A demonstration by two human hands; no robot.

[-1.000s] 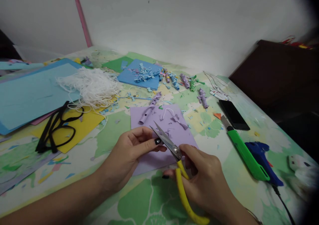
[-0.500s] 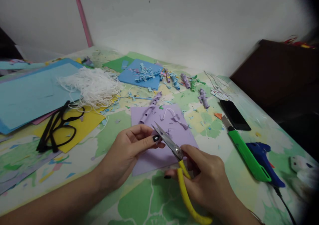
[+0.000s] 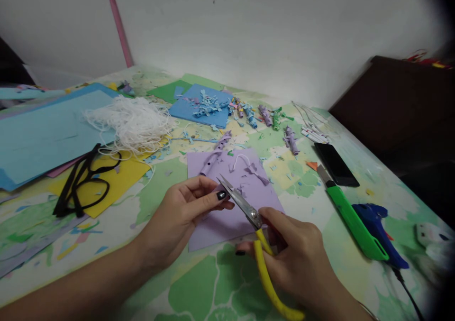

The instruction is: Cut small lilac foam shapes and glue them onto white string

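My right hand (image 3: 291, 250) holds the yellow-handled scissors (image 3: 265, 269), their blades slightly apart and pointing up-left. The blades reach over the fingertips of my left hand (image 3: 192, 212), whose thumb and fingers are pinched together. A small piece of purple paper seems to be between those fingers, mostly hidden. Beneath both hands lies a purple sheet (image 3: 220, 231). On its upper part rest a rolled purple paper tube (image 3: 211, 162), a white string loop (image 3: 241, 157) and small purple cut pieces (image 3: 258, 173).
White string (image 3: 133, 124), blue sheets (image 3: 46, 136) and black glasses-like frames (image 3: 83, 183) are at left. Small paper rolls (image 3: 265, 115) lie at the back. On the right are a phone (image 3: 336, 163), a green cutter (image 3: 355, 221) and a blue glue gun (image 3: 378, 231).
Both hands and the scissors stay in nearly the same place. The blades have shifted very slightly at my left fingertips.
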